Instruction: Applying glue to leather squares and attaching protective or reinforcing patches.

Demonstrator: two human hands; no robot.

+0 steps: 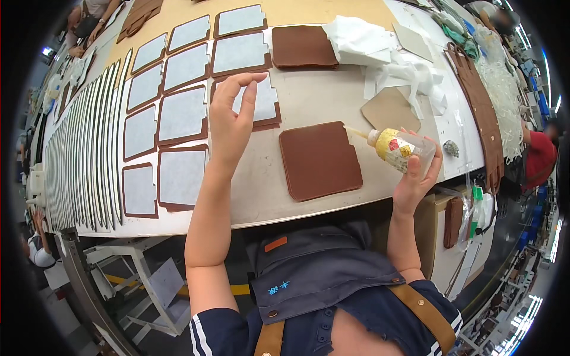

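Observation:
My right hand point(416, 178) grips a clear plastic bottle point(412, 153) with hazard labels and yellow residue around its neck. The bottle lies tilted on its side in the air, and its thin nozzle points left at the upper right corner of a stack of brown leather-like panels point(321, 162). Whether the tip touches that stack cannot be told. Raised over the rows to the left, my left hand point(231, 115) has its thumb and forefinger bent towards each other, with nothing visible between them. Behind it is a brown panel with a pale grey-white backing point(266, 104), partly hidden.
More backed brown panels point(183, 113) lie in rows at left, beside many long dark-edged strips point(84, 151). A second brown stack point(305, 46), crumpled white sheets point(356, 40) and a tan piece point(389, 109) lie farther back. Brown strap pieces point(476, 111) line the right edge. Other people work nearby.

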